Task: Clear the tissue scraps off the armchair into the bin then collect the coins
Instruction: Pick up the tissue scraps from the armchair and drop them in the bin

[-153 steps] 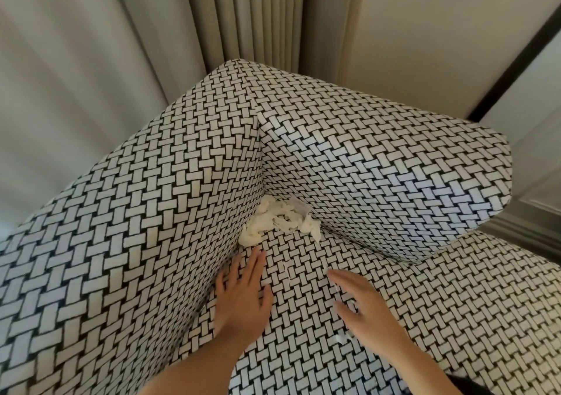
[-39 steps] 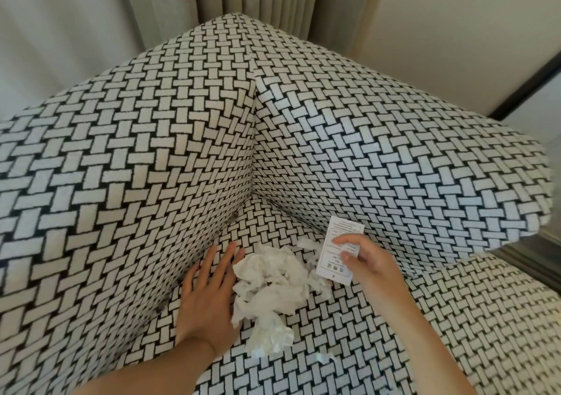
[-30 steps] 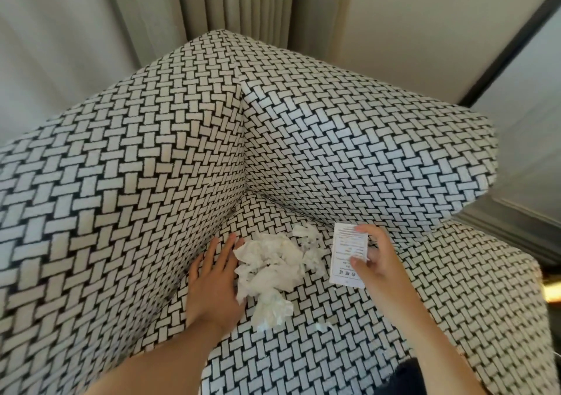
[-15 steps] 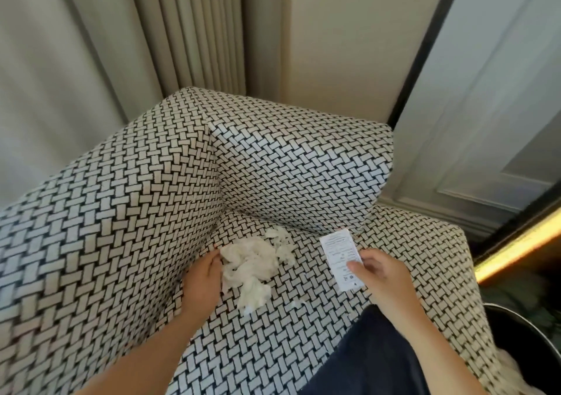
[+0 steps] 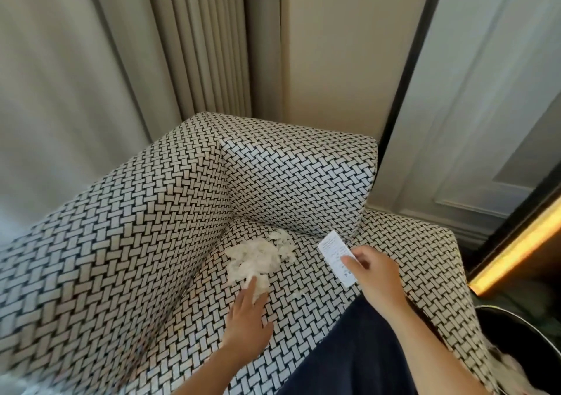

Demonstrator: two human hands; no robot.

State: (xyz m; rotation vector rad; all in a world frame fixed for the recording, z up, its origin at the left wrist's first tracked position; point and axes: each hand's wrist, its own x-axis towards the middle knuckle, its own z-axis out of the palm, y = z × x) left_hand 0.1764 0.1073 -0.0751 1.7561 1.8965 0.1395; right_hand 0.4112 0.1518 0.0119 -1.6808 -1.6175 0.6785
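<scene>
Tissue (image 5: 258,256) sits heaped on the armchair (image 5: 136,242) seat, close to the back corner. Left hand (image 5: 247,318) lies flat, fingers straight, tips touching the heap's near edge. Right hand (image 5: 378,274) pinches a printed slip (image 5: 335,256) between thumb and fingers, just right of the heap. Bin (image 5: 516,321) at the chair's right, rim showing.

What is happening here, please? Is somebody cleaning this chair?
Yes. A person is clearing a patterned armchair. The left hand lies with straight fingers against a pile of tissue scraps on the seat, near the back corner. The right hand pinches a small printed paper slip above the seat. A dark bin stands at the lower right; the pile is not yet in it.
</scene>
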